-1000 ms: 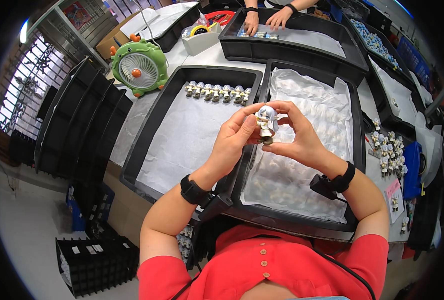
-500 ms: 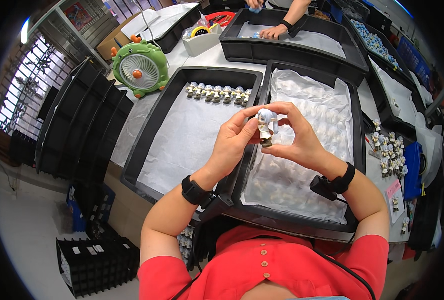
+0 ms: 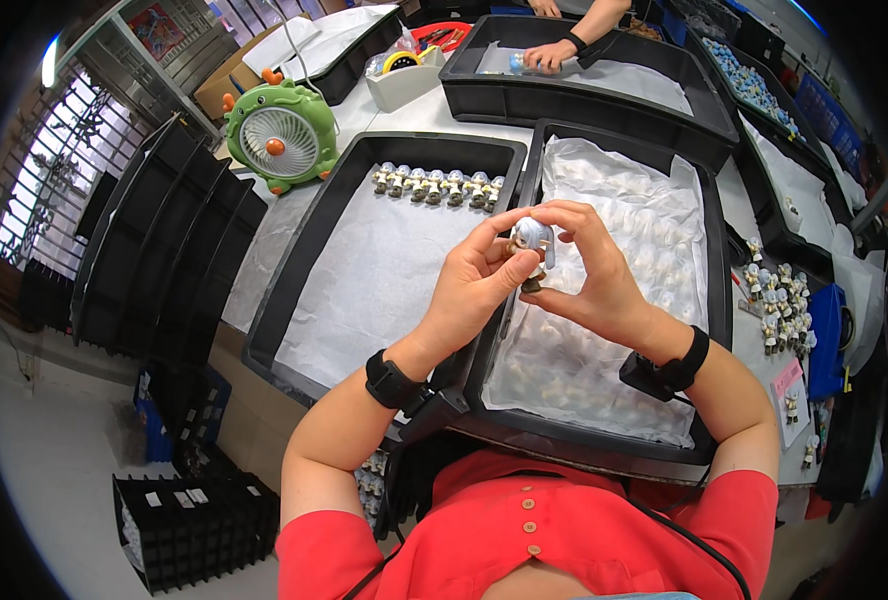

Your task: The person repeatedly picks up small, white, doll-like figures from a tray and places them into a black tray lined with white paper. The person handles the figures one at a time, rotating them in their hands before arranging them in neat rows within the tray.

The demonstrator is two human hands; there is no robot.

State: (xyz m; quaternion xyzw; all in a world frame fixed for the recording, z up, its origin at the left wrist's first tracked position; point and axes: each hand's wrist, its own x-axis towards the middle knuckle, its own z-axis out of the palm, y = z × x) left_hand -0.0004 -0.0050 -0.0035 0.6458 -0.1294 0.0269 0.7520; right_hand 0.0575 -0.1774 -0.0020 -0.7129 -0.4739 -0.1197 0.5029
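head view.

item: one small figurine (image 3: 532,238), pale blue-grey hair, light clothing, dark base; held up between both hands, above the adjoining edges of two black trays.

left hand (image 3: 476,280): fingers curled in, thumb laid across the figurine's body; closed on it.

right hand (image 3: 596,265): bowed in a wide arch, fingertips at the head, thumb at the foot end; appears to steady the figurine at both ends, palm clear of it.

handling (judged): light, stiff, probably moulded plastic; smooth surface, perhaps a little slippery; thin parts beside the head likely the most fragile. best grip: body or dark base, between thumb and fingertips, with little pressure on the hair.

left tray (image 3: 314,250): black, pale sheet lining; one row of similar figurines (image 3: 434,187) along its far end.

right tray (image 3: 718,300): black; translucent white sheet (image 3: 604,380) over rows of blurred shapes.

loose figurines (image 3: 779,300): cluster on the table at right, near a blue bin (image 3: 825,340).

green fan (image 3: 282,140): orange hub, beyond the left tray.

co-worker's hand (image 3: 547,55): over the far tray (image 3: 584,125), at small bluish pieces.
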